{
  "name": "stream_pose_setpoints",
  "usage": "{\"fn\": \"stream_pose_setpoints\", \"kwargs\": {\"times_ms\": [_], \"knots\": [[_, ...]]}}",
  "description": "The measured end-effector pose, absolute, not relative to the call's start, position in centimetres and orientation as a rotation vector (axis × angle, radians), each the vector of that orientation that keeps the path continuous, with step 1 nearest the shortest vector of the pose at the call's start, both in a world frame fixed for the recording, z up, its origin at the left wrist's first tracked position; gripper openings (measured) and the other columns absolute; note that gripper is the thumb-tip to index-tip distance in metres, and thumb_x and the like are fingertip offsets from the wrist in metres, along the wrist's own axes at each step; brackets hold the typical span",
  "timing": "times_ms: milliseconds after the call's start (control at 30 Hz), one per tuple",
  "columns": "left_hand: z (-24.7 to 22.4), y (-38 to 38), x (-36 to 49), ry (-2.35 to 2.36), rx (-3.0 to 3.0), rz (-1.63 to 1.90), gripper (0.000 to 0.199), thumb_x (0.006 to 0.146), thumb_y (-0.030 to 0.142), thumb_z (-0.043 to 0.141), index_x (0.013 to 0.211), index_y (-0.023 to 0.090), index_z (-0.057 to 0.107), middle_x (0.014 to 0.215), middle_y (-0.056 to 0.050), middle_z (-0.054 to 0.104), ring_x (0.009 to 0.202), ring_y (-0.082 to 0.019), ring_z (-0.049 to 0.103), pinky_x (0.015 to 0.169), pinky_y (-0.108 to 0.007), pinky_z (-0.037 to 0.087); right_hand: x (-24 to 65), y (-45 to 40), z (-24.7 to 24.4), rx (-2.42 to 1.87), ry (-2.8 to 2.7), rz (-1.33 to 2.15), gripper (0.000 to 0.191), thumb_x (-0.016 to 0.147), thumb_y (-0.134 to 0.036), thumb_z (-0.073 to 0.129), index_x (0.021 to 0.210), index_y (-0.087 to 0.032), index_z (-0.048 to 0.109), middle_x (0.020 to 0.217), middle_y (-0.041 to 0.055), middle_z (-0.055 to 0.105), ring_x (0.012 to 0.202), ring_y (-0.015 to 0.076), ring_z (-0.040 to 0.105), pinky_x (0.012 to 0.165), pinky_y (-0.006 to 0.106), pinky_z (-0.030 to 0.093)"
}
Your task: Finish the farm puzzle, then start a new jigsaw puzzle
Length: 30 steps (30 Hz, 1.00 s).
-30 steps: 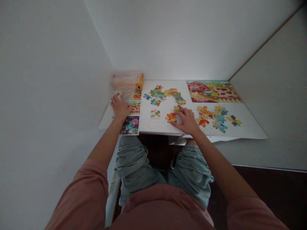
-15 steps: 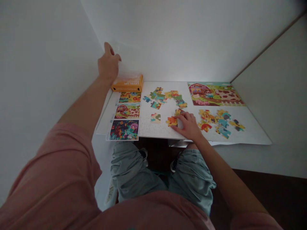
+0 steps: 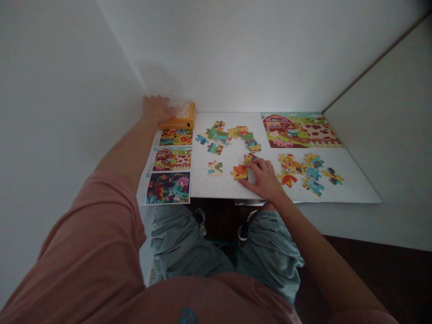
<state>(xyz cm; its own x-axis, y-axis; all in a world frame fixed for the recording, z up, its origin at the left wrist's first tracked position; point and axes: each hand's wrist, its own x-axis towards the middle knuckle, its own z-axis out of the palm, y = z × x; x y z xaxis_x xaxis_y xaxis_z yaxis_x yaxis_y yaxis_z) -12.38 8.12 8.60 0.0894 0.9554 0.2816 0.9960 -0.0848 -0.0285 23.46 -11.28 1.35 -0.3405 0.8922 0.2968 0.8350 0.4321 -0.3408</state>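
My left hand [image 3: 155, 109] is at the left end of the orange box [image 3: 184, 120], beside thin clear plastic [image 3: 180, 100] on top of it. Its fingers look spread over the box's back left corner, their tips partly hidden. Near the table's front edge, my right hand [image 3: 261, 177] has thumb and index finger closed on the right edge of an orange puzzle piece [image 3: 239, 172]. A yellow piece [image 3: 250, 157] lies just behind that one. Alone to the left is a pale and green piece [image 3: 215, 168]. Loosely joined green and blue pieces [image 3: 220, 135] lie farther back.
Three picture cards [image 3: 172, 159] line the left side of the white table [image 3: 202, 184]. A farm picture [image 3: 300, 130] lies at the back right, with several yellow and blue pieces [image 3: 312, 172] in front. White walls stand behind and at the left.
My left hand has come down from above the box to its top left corner. The clear plastic has sunk lower onto the box. My right hand stays at the orange piece; the view has shifted slightly.
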Motion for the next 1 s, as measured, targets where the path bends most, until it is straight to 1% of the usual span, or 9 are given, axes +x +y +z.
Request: {"fn": "stream_pose_setpoints", "kwargs": {"times_ms": [100,200,267,400,533,633,767,867,1000], "knots": [[9.5,6.2,-11.5,-1.945,-2.001,-0.372,0.042,0.072,0.039,0.042,0.094,0.004,0.041,0.099,-0.009,0.04,0.086,-0.017,0.035,0.076,-0.038,0.026,23.6,-11.4,1.2,-1.442,-2.254,0.172,0.043,0.065,-0.051,0.041,0.102,-0.029,0.042,0.103,0.0049,0.037,0.094,0.0252,0.032,0.083,0.038,0.025],[9.4,2.4,-9.3,-1.902,-1.945,-0.437,0.038,0.071,0.034,0.045,0.097,0.007,0.037,0.091,-0.006,0.042,0.079,-0.015,0.038,0.072,-0.034,0.03,23.9,-11.5,1.1,-1.416,-2.259,0.167,0.043,0.065,-0.052,0.04,0.1,-0.027,0.043,0.103,0.0057,0.038,0.095,0.0247,0.032,0.083,0.038,0.025],[8.7,-0.9,-7.0,-1.781,-2.148,-0.444,0.037,0.073,0.033,0.043,0.099,0.008,0.036,0.088,-0.005,0.043,0.079,-0.016,0.038,0.072,-0.035,0.029,24.1,-11.6,1.1,-1.401,-2.256,0.163,0.045,0.064,-0.053,0.041,0.099,-0.026,0.043,0.103,0.006,0.039,0.095,0.0245,0.032,0.083,0.038,0.025],[6.3,-8.2,-1.4,-1.624,-2.359,-0.412,0.034,0.07,0.037,0.044,0.098,0.018,0.039,0.091,-0.001,0.044,0.085,-0.015,0.039,0.076,-0.029,0.03,24.3,-11.8,1.3,-1.36,-2.25,0.174,0.046,0.063,-0.052,0.043,0.101,-0.025,0.04,0.101,0.0056,0.041,0.095,0.0243,0.033,0.082,0.039,0.025],[3.7,-13.2,2.8,-1.683,-2.483,-0.5,0.036,0.075,0.035,0.032,0.108,0.023,0.032,0.107,-0.003,0.037,0.098,-0.019,0.033,0.082,-0.032,0.026,24.4,-12.3,1.4,-1.291,-2.257,0.249,0.044,0.065,-0.048,0.045,0.102,-0.026,0.039,0.099,0.004,0.044,0.095,0.0228,0.035,0.08,0.038,0.027],[2.4,-14.7,3.8,-1.802,-2.427,-0.575,0.041,0.075,0.036,0.03,0.114,0.023,0.026,0.115,-0.003,0.03,0.105,-0.021,0.026,0.086,-0.035,0.021,24.5,-12.4,1.3,-1.288,-2.194,0.357,0.035,0.07,-0.041,0.04,0.102,-0.027,0.039,0.096,0.0031,0.046,0.088,0.0209,0.04,0.076,0.036,0.031],[1.4,-15.0,3.8,-1.914,-2.36,-0.628,0.044,0.074,0.037,0.03,0.115,0.021,0.025,0.117,-0.004,0.027,0.107,-0.023,0.021,0.089,-0.037,0.016,25.0,-12.0,0.9,-1.364,-1.943,0.493,0.029,0.074,-0.039,0.033,0.1,-0.028,0.039,0.084,0.0036,0.049,0.07,0.018,0.046,0.065,0.034,0.037],[1.2,-15.0,3.7,-1.937,-2.363,-0.64,0.042,0.074,0.038,0.029,0.113,0.022,0.028,0.117,-0.003,0.028,0.107,-0.023,0.021,0.089,-0.038,0.016,25.4,-11.5,0.5,-1.37,-1.75,0.515,0.03,0.073,-0.043,0.032,0.099,-0.028,0.037,0.081,0.0037,0.048,0.067,0.0169,0.046,0.06,0.032,0.038],[1.9,-15.3,3.7,-1.953,-2.389,-0.639,0.041,0.075,0.037,0.029,0.113,0.024,0.028,0.117,-0.002,0.028,0.107,-0.023,0.021,0.089,-0.039,0.015,25.7,-11.0,0.1,-1.369,-1.623,0.512,0.032,0.072,-0.045,0.032,0.099,-0.027,0.036,0.08,0.0041,0.047,0.065,0.0165,0.046,0.058,0.032,0.038]]}}
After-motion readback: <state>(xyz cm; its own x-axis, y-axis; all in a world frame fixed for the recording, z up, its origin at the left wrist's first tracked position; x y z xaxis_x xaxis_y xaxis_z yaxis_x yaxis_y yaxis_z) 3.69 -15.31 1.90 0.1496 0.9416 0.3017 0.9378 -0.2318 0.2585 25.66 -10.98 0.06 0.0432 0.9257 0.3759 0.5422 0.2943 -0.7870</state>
